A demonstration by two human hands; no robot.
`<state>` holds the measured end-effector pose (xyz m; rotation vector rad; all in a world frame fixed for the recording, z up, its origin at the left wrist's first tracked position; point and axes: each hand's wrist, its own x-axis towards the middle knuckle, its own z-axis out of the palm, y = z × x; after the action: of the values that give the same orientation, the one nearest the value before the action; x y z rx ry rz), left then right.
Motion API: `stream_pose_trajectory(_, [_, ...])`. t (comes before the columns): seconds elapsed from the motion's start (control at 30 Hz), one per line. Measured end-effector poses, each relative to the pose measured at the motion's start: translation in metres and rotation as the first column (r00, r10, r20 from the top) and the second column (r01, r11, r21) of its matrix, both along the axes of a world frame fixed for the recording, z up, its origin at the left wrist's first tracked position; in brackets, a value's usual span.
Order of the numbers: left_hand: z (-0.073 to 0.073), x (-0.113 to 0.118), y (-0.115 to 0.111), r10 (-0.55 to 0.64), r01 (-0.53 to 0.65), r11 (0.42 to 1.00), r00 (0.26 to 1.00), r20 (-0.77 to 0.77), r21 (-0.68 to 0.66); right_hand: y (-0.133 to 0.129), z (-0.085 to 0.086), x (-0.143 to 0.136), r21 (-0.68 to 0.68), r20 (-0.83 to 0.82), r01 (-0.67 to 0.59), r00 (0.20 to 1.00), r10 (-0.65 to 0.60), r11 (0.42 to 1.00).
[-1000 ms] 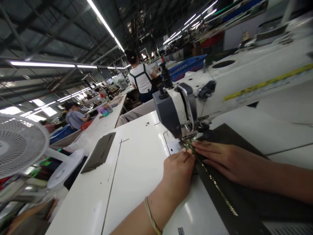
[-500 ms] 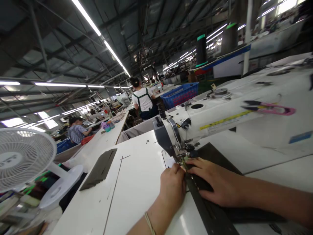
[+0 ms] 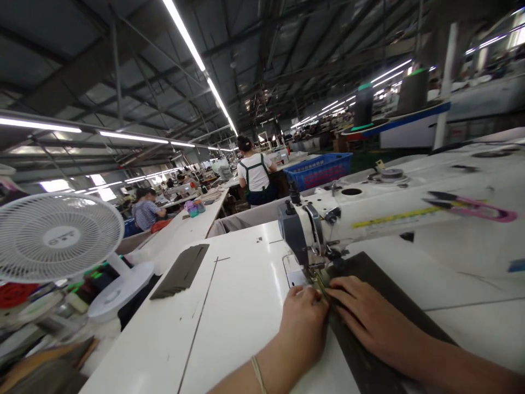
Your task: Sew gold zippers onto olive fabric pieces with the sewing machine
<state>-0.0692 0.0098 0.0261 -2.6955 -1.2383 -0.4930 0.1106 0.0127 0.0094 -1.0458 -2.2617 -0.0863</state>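
A dark olive fabric piece (image 3: pixel 379 282) lies under the needle area of a white sewing machine (image 3: pixel 301 232), with a long strip of it running toward me. My left hand (image 3: pixel 305 323) is closed at the strip's left edge, its curled fingers pinching the fabric just in front of the presser foot (image 3: pixel 315 268). Flat on the fabric rests my right hand (image 3: pixel 369 314), fingers stretched toward the foot and close to the left fingertips. The stitching point itself is partly hidden by the fingers and machine head.
A stack of cut olive pieces (image 3: pixel 180 272) lies on the white table (image 3: pixel 233 295) to the left. A white fan (image 3: pixel 61 236) stands beyond the table's left edge. Pink-handled thread snips (image 3: pixel 471 207) rest on the machine arm. Ahead, a person (image 3: pixel 255 172) sits near a blue crate (image 3: pixel 318 171).
The view has swung left, so the scene sits farther right. My right thumb, spread out before, is now drawn in under the hand. Both hands stay on the fabric near the foot.
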Motion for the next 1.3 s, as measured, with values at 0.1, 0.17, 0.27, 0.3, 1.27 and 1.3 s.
stream_pose_trajectory(0.1, [-0.006,0.001,-0.008,-0.07,0.068,0.996,0.997,0.026,0.058,-0.006,-0.012,0.004,0.288,0.14,-0.074,0.99,0.035,0.955])
stream_pose_trajectory(0.17, [-0.006,0.001,-0.011,-0.089,0.086,0.993,0.995,0.039,0.077,-0.008,-0.015,0.004,0.329,0.222,-0.088,0.975,0.014,0.94])
stream_pose_trajectory(0.27, [-0.002,0.0,-0.008,-0.12,0.115,0.989,0.992,0.045,0.096,-0.008,-0.01,0.004,0.331,0.272,-0.094,0.962,0.0,0.939])
stream_pose_trajectory(0.3, [-0.001,0.0,-0.007,-0.131,0.126,0.987,0.99,0.045,0.1,-0.007,-0.007,0.004,0.332,0.269,-0.092,0.963,-0.001,0.939])
stream_pose_trajectory(1.27, [-0.005,-0.005,-0.02,-0.105,0.115,0.993,0.938,0.33,-0.013,-0.04,0.005,0.012,0.474,0.123,-0.07,0.992,0.013,0.878])
stream_pose_trajectory(1.3, [-0.003,-0.005,-0.02,-0.095,0.114,0.993,0.934,0.345,-0.036,-0.037,0.004,0.01,0.477,0.103,-0.065,0.995,0.018,0.877])
